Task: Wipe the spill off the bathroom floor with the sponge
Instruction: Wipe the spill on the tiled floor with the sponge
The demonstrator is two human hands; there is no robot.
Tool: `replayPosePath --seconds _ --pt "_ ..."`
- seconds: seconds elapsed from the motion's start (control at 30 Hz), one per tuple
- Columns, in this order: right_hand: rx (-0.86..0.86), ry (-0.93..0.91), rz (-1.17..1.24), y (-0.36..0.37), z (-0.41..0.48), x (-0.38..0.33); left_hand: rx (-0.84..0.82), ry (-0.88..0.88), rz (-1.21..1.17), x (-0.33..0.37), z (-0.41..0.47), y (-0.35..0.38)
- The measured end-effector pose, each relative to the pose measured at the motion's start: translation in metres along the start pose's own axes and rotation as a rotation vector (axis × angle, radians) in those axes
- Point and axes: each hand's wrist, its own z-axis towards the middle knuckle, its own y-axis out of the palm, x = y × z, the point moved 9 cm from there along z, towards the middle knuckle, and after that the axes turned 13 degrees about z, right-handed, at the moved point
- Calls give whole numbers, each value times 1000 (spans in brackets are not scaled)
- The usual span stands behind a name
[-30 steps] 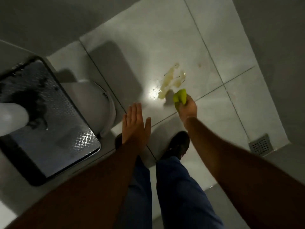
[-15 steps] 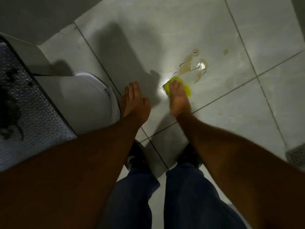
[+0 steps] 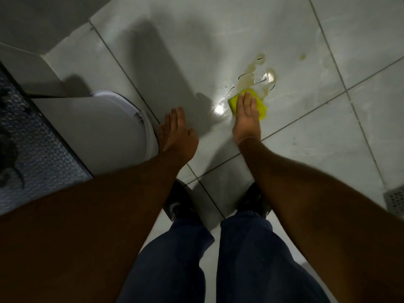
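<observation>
A yellowish spill lies on the pale floor tiles, with a small separate drop further right. A bright yellow sponge rests flat on the floor at the spill's near edge. My right hand presses down on the sponge, fingers laid over its top. My left hand hovers open, fingers together, beside the toilet's front rim and holds nothing.
A white toilet with its lid down stands at the left, a dark patterned surface beside it. A metal floor drain sits at the right edge. My two dark shoes stand on the tiles below the hands.
My right hand brought the sponge from held in the air down flat onto the floor at the spill's edge. I have leaned lower and closer; the left hand drifted toward the toilet.
</observation>
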Motion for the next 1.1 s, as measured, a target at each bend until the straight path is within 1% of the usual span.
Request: replayPosePath --seconds 0.03,0.07,0.13,0.2,0.27,0.33,0.4,0.47,0.53,0.57,0.6,0.73,0.8,0.87,0.93,1.03,1.1 --pt "-36 -69 -16 9 0 -16 2 -6 -6 -1 0 0" --pt "-106 -188 -52 23 -5 -34 0 -17 -15 -2 0 0" --pt "-291 -414 -78 54 -31 -60 -14 -40 -35 -4 2 0" --pt "-401 -513 -110 69 -59 -58 -17 -47 -39 -3 2 -1" --pt "-419 -523 -170 68 -74 -37 -2 -37 -31 0 1 -3" --pt "-388 -466 -158 53 -74 -12 8 -14 -6 4 0 -3" --pt "-274 -276 -65 24 -62 17 14 8 29 8 -2 -1" --pt "-162 -74 -25 0 -48 38 0 19 39 12 -4 2" --pt "-70 20 24 -8 -34 35 -10 25 51 14 -5 4" --pt "-60 18 52 -6 -27 27 -15 27 54 15 -6 5" --pt "-84 -23 57 1 -23 14 -18 26 52 15 -7 5" --pt "-331 -324 17 49 -45 -44 -23 3 61 12 -7 -4" --pt "-359 -398 -3 56 -63 -50 -13 9 68 10 -4 -12" --pt "-344 -406 -54 50 -71 -33 -7 29 75 11 0 -18" --pt "-299 -316 -51 35 -71 -3 -7 61 99 12 5 -21" --pt "-153 -20 36 -3 -57 48 -12 80 130 14 11 -20" --pt "-55 121 65 -22 -41 71 -15 75 135 19 10 -14"
